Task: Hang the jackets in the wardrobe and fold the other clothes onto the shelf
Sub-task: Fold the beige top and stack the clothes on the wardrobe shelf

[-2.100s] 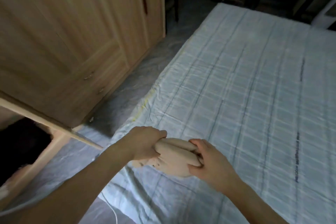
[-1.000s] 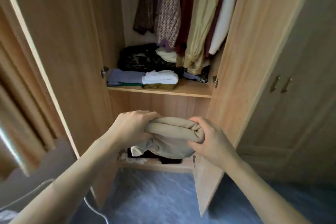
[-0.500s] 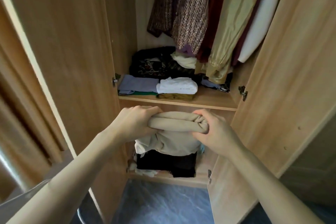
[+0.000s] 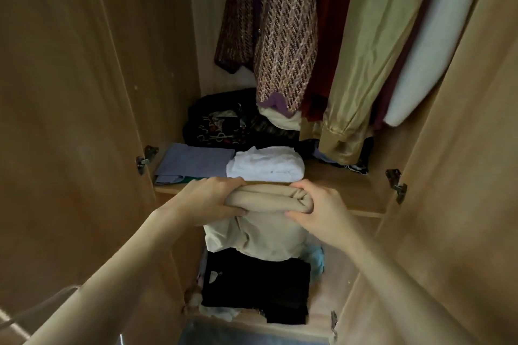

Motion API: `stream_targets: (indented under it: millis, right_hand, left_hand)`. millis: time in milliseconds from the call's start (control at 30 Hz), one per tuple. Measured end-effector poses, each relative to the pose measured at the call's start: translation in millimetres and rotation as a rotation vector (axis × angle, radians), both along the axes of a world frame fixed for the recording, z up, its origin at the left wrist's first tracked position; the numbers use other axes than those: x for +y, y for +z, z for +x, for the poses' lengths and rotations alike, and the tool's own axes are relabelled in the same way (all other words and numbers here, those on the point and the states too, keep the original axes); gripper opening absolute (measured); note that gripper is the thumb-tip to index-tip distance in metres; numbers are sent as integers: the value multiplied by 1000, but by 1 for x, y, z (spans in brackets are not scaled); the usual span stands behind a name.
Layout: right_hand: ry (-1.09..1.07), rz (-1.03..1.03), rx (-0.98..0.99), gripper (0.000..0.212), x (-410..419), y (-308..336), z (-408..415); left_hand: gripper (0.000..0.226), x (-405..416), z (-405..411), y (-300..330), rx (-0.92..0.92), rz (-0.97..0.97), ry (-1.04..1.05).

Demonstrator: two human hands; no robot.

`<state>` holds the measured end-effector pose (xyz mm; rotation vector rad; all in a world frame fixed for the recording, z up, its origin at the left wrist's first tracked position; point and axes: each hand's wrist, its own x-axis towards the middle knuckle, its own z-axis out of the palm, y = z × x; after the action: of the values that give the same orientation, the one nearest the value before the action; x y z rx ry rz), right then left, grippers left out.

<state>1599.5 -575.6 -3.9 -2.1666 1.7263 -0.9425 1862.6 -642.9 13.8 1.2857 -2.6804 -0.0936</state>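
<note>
The beige garment (image 4: 269, 199), folded into a thick roll with loose cloth hanging below it, is held in the air at the front edge of the wardrobe shelf (image 4: 344, 190). The left hand (image 4: 207, 202) grips its left end, fingers curled over the top and thumb underneath. The right hand (image 4: 322, 210) grips the right end the same way, fingers wrapped over the bunched fold. Both arms reach in from the lower corners of the view.

Just behind the roll, on the shelf, lies a folded white garment (image 4: 266, 165), and touching its left side a folded blue-grey garment (image 4: 193, 161) with a strip of green showing under it. Further back sits a dark patterned heap (image 4: 221, 126).

Above the shelf hang a brown knitted jacket (image 4: 280, 31), a dark red garment (image 4: 328, 36), an olive-green jacket (image 4: 372, 64) whose cuff reaches down to the shelf, and a white garment (image 4: 437, 64) at the far right.

Below the hands, in the lower compartment, a black folded garment (image 4: 258, 288) lies on a pile, with a scrap of light blue cloth (image 4: 316, 258) at its right.

The wardrobe doors stand open on both sides, the left door (image 4: 70, 120) and the right door (image 4: 462, 176), each showing a metal hinge.
</note>
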Motion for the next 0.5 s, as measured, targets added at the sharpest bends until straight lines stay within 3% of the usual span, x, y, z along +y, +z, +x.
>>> stream_targets:
  millis: [100, 233, 500]
  right_hand:
    - [43, 50, -101, 51, -39, 0, -6]
    - [98, 108, -181, 51, -84, -5, -12]
    - [222, 112, -34, 66, -172, -7, -21]
  left_hand:
    - [56, -32, -6, -6, -45, 29, 23]
    - [38, -68, -5, -11, 22, 56, 30]
    - [26, -155, 6, -9, 140, 170, -7]
